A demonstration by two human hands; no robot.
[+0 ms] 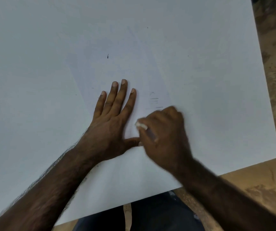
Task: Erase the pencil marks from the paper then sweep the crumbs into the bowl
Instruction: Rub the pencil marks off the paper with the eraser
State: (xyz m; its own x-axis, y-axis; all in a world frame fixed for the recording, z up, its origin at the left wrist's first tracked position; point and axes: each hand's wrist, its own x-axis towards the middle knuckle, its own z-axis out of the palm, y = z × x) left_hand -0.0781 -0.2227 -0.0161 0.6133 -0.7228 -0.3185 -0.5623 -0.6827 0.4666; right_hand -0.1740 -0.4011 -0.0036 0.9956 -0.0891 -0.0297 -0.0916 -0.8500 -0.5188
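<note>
Before you, the white table (34, 47) carries a sheet of paper (150, 64) lying flat toward its near right corner, faint pencil marks (154, 100) showing.

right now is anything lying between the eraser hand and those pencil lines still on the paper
Nothing visible does. The right hand, with a white eraser in its grip, is just below the faint pencil marks, with only bare paper between. The left hand lies flat off to the side.

The left hand (110, 124) lies flat on the paper (192, 64), its thumb touching the right hand (163, 135); only a narrow gap shows between them. Bare paper spreads beyond both hands.
</note>
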